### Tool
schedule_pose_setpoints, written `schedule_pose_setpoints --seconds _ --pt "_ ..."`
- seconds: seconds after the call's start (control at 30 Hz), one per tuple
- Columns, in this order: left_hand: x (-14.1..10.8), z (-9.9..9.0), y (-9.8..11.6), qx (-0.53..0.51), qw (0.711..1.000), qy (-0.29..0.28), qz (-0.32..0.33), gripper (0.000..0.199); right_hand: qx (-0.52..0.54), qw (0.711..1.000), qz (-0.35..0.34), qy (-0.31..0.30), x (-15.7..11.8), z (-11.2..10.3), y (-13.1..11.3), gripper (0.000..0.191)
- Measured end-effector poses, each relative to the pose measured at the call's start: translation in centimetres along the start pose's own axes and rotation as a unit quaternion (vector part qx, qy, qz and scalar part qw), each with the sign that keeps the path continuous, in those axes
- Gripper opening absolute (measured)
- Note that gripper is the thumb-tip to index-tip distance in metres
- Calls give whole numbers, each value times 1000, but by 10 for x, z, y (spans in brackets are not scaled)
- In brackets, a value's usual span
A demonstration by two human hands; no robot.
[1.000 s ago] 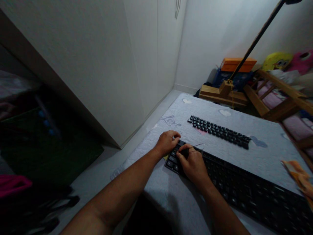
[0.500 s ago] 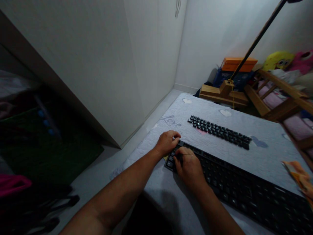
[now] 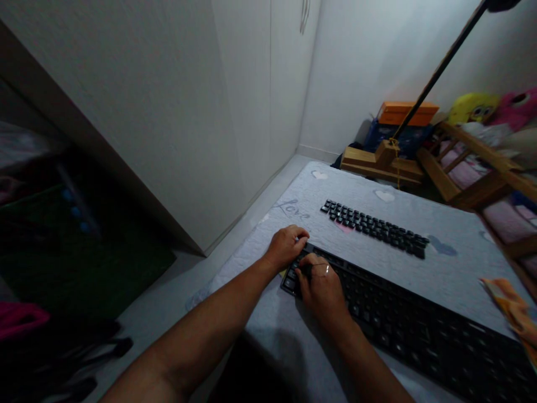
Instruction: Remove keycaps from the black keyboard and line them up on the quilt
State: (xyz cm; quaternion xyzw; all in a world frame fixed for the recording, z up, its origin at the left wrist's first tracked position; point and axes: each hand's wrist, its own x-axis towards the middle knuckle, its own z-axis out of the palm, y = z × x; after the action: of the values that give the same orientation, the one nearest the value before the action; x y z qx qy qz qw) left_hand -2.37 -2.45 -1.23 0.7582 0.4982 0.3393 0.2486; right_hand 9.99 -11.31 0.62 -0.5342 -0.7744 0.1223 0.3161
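A long black keyboard (image 3: pixel 403 313) lies slantwise on a padded, pale cloth-covered surface. My left hand (image 3: pixel 287 244) grips its far left corner, thumb and fingers closed over the edge. Over the keys at the left end, my right hand (image 3: pixel 324 282) is curled with its fingertips pressed together; whatever they pinch is hidden beneath them. A thin ring shows on one of its fingers. Beyond the keyboard, loose black keycaps (image 3: pixel 373 226) are laid out in rows on the cloth.
An orange cloth (image 3: pixel 509 313) lies at the right edge. A pale wardrobe (image 3: pixel 235 112) rises on the left. At the back stand a wooden base (image 3: pixel 377 162) with a dark slanted pole, an orange box (image 3: pixel 406 113) and a wooden rail (image 3: pixel 486 148) beside plush toys.
The view has shifted very slightly. Both hands stay at the keyboard's left end, with the right hand's fingers tilted a little differently.
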Motion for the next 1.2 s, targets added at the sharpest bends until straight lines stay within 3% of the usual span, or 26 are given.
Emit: schedule_pose_setpoints --seconds 0.47,0.8,1.2 --pt "-2 0 3 51 998 -20 6 18 48 991 115 -40 11 -14 0 4" --pt "-2 0 1 59 998 -22 17 18 60 987 135 -57 16 -18 -2 5" --pt "-2 2 0 63 998 -23 16 18 67 990 121 -32 17 -17 0 3"
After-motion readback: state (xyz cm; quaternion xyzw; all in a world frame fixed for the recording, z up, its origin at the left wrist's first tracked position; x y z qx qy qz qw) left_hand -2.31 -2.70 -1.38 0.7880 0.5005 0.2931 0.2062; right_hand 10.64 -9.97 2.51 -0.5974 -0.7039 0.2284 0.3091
